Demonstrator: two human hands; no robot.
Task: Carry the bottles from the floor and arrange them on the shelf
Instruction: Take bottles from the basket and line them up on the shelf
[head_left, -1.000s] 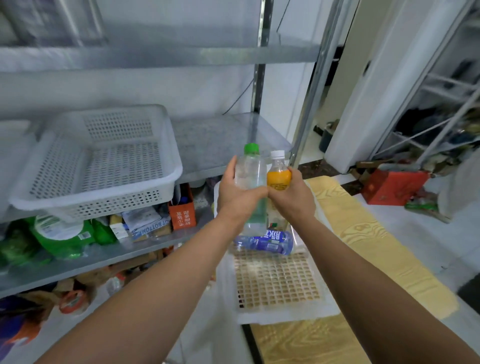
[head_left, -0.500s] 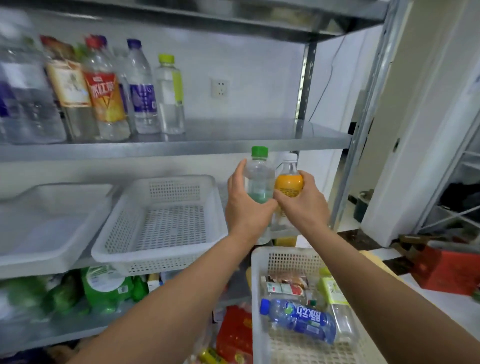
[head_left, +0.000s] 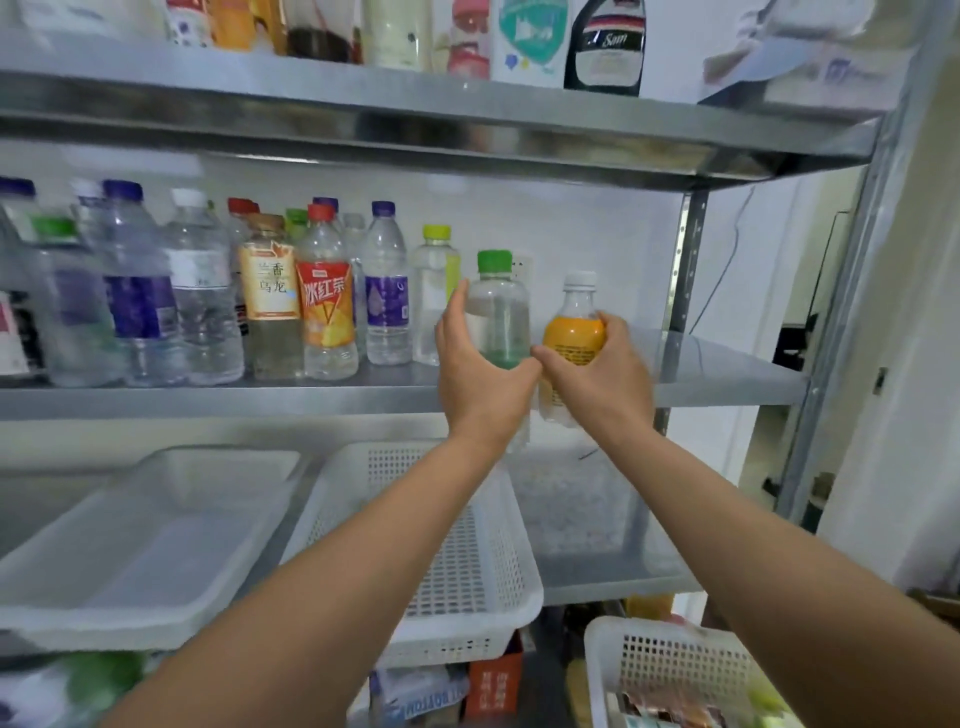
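My left hand (head_left: 480, 379) grips a clear bottle with a green cap (head_left: 497, 306). My right hand (head_left: 597, 374) grips a small orange-labelled bottle with a white cap (head_left: 575, 327). Both bottles are upright, side by side, held in front of the metal shelf's (head_left: 727, 376) edge, their bases below its level. They hang just right of the row of several bottles standing on that shelf, the nearest one having a yellow-green cap (head_left: 434, 296). The right part of the shelf is bare.
A white perforated basket (head_left: 467, 561) and a white tray (head_left: 140, 540) sit on the shelf below. Another white basket (head_left: 675, 670) with packets is at the lower right. The top shelf (head_left: 467, 109) carries more bottles. A steel upright (head_left: 685, 260) stands right of the hands.
Both hands have lifted the two bottles from the lower shelf's height up to the bottle shelf, and my view has tilted up with them.
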